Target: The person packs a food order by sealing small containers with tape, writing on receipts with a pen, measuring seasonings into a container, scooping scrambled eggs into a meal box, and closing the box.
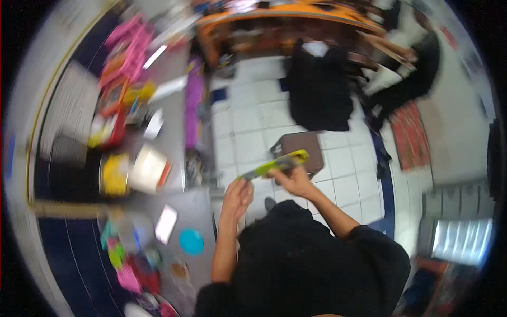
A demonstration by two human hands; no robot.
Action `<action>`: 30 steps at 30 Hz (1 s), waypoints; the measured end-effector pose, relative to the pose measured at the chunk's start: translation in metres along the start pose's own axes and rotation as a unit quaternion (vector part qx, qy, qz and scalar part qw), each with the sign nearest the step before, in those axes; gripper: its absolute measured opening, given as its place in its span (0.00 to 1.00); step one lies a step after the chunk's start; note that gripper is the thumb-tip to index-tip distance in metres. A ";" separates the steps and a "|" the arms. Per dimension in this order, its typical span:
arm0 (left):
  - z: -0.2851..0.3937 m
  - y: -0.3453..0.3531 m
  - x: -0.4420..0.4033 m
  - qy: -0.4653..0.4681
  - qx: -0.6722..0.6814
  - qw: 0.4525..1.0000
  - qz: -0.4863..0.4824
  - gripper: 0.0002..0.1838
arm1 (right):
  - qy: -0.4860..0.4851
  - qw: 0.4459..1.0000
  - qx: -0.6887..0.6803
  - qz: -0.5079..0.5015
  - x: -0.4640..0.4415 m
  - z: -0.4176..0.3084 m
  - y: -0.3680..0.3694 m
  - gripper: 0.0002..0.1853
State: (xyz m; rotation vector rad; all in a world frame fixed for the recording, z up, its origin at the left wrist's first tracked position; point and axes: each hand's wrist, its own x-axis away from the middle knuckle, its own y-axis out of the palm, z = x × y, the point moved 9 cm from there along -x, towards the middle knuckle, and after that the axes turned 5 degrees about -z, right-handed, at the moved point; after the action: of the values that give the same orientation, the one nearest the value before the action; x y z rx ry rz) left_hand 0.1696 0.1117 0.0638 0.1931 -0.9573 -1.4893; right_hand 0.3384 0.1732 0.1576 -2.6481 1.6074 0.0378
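A long, narrow yellow-green and grey tool (262,168) is held slantwise in front of my body, its right end higher than its left. Blur hides its exact kind. My right hand (296,182) grips it near the right end, the thumb lying along its side. At the lower left end, my left hand (237,198) has its fingers curled in against the tool. Beneath the tool and my right hand, a brown square stool (306,145) stands on the tiled floor.
Along the left runs a grey counter (198,203) with a turquoise disc (191,241), a white phone-like slab (166,224), a white tub (149,168) and a yellow container (114,174). Pink baskets (129,45) stand farther up. A person in black (417,74) is at the upper right, near an orange-edged table (296,9).
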 end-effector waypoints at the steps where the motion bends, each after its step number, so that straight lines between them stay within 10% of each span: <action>1: 0.007 -0.006 0.009 0.009 0.014 1.000 -0.019 0.10 | 0.002 1.000 -0.022 -0.017 -0.008 0.009 0.013 0.07; 8: 0.067 -0.110 0.116 0.148 -0.217 0.928 0.264 0.10 | -0.010 0.978 0.033 -0.208 -0.038 -0.006 0.154 0.07; 11: 0.106 -0.112 0.173 0.262 -0.521 0.705 0.403 0.09 | -0.031 0.977 -0.012 -0.210 -0.048 -0.018 0.209 0.10; 25: 0.079 -0.159 0.243 0.272 -0.569 0.706 0.322 0.27 | -0.110 0.962 0.179 -0.177 -0.020 -0.032 0.307 0.09; 30: 0.076 -0.204 0.314 0.417 -0.444 0.666 0.430 0.05 | -0.207 0.907 0.253 -0.265 0.006 -0.054 0.399 0.07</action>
State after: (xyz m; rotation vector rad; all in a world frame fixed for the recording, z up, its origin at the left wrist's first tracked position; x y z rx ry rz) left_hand -0.0918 -0.1628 0.1106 -0.2723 0.4867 -0.6454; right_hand -0.0131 -0.0192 0.2012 -2.3474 0.6309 0.1315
